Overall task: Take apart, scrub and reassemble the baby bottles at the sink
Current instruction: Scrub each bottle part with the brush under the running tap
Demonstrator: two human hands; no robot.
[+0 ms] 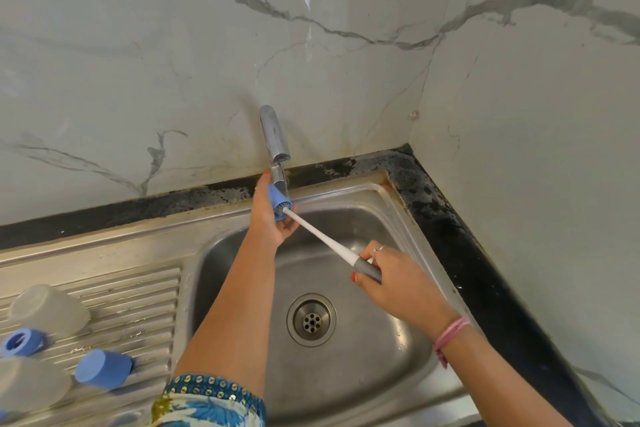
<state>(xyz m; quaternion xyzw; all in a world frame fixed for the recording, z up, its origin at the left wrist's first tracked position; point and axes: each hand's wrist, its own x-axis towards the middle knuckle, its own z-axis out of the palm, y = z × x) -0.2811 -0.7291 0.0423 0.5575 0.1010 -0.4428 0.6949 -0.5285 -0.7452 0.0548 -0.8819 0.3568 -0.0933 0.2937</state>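
My left hand [270,215] grips a small blue bottle cap [278,202] just under the chrome tap [275,139], its open end facing right. A bottle brush [325,239] with a white shaft and grey handle is pushed head-first into the cap; my right hand [384,274] grips the grey handle above the sink basin [398,305]. On the ribbed drainboard [138,295] at the left lie a clear bottle body [48,308], a blue screw ring [22,341], another blue cap [104,369] and a second clear bottle body [27,383].
The steel basin has a round drain [311,320] at its middle. A dark stained counter strip [450,218] runs behind and to the right of the sink, against marble-patterned walls [519,97] that meet in a corner.
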